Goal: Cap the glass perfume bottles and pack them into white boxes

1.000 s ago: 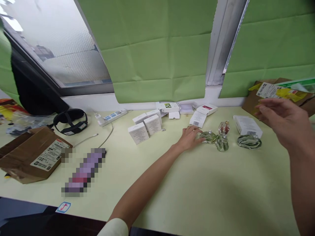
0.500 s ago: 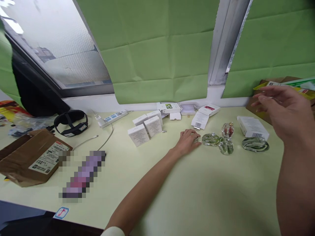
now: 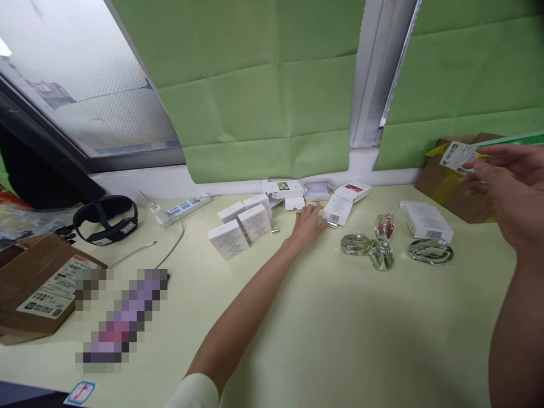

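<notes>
My left hand (image 3: pixel 308 222) reaches far across the pale table (image 3: pixel 340 340), fingers stretched out flat. Its fingertips touch the near edge of a white barcoded box (image 3: pixel 334 209). Just to the right lie several clear glass pieces: a green-tinted one (image 3: pixel 356 244), a small one (image 3: pixel 381 255), a red-flecked one (image 3: pixel 385 225) and a larger oval (image 3: pixel 430 251). My right hand (image 3: pixel 510 190) hovers raised at the right with fingers apart and nothing in it. It is close to a cardboard box (image 3: pixel 450 190) with a white label (image 3: pixel 457 156).
Small white boxes (image 3: pixel 238 226) stand left of my left hand, and another white box (image 3: pixel 426 221) lies behind the oval glass. A power strip (image 3: pixel 182 208), a black strap (image 3: pixel 104 218) and a labelled cardboard box (image 3: pixel 38 283) sit at the left. Green paper covers the windows.
My left hand drew away from the green-tinted glass piece and moved back-left to the barcoded box. My right hand drifted right toward the cardboard box. The view shifted slightly.
</notes>
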Available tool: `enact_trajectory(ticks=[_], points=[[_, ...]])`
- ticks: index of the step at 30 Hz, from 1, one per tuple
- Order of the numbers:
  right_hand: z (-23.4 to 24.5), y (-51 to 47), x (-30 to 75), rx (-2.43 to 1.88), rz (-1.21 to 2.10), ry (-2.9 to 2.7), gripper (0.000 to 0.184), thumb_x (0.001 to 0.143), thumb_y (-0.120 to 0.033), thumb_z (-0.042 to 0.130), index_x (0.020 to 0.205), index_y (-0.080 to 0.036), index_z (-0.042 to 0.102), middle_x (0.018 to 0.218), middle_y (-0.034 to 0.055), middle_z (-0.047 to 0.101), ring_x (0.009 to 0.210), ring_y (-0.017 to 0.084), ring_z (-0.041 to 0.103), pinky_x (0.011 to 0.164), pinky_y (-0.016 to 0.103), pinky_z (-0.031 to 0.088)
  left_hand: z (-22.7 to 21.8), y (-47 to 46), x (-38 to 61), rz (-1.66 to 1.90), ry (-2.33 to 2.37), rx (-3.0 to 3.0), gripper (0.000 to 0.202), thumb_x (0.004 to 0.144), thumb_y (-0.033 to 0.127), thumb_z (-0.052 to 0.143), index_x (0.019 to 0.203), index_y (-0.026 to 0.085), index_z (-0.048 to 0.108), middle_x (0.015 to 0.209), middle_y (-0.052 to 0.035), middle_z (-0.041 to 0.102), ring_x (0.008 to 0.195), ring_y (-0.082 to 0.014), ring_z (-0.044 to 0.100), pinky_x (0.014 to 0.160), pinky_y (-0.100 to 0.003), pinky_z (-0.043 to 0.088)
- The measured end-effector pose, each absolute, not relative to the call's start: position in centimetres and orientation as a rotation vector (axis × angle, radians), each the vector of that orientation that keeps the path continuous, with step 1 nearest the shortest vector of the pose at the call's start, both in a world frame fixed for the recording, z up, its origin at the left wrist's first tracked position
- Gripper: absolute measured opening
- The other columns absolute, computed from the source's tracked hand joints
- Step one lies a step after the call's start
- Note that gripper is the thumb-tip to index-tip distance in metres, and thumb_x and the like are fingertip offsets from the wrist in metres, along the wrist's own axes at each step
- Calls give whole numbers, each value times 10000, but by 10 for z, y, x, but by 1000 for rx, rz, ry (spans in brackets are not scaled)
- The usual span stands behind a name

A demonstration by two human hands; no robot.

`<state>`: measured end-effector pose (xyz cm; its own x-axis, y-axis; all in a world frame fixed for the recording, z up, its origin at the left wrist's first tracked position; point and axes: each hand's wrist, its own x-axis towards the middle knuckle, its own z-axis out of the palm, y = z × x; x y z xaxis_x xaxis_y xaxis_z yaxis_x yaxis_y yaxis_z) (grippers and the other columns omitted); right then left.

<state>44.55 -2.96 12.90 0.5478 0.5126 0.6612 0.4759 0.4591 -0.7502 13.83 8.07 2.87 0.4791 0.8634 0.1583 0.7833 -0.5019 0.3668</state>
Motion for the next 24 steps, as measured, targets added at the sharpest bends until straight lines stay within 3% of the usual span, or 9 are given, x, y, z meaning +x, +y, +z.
enact_trajectory(ticks=[6,9,13,19,24], points=[[141,-41,428,-1198,53,-1099,275,744,-239,778,1014,-281,748,945,30,698,648,117,642,622,312,500,38,100,191,374,1519,2406,809,813,586,604,1431,139,335,1500,-227,355,1388,-392,339,1104,-524,289],[143,-42,427,-1195,52,-1106,269,755,-234,766,1018,-286,744,938,27,697,637,115,640,609,311,503,34,103,210,316,1562,2369,900,760,575,660,1442,108,304,1512,-267,331,1405,-430,308,1109,-565,263],[145,-43,427,-1195,69,-1109,280,756,-203,758,1027,-275,743,919,20,692,619,104,634,564,284,491,35,103,217,329,1585,2342,878,759,493,676,1441,90,300,1489,-275,364,1406,-420,316,1117,-556,251],[151,-46,421,-1190,84,-1121,279,766,-211,764,1037,-274,740,965,22,683,627,92,624,566,276,500,71,101,182,444,1574,2277,828,793,561,602,1434,102,351,1450,-257,431,1366,-414,384,1094,-529,296],[150,-45,413,-1185,69,-1201,243,804,-244,743,1046,-261,731,960,37,683,644,108,618,606,306,524,98,71,122,760,1515,2062,638,919,612,406,1410,206,412,1464,-151,448,1311,-301,475,1062,-399,370]])
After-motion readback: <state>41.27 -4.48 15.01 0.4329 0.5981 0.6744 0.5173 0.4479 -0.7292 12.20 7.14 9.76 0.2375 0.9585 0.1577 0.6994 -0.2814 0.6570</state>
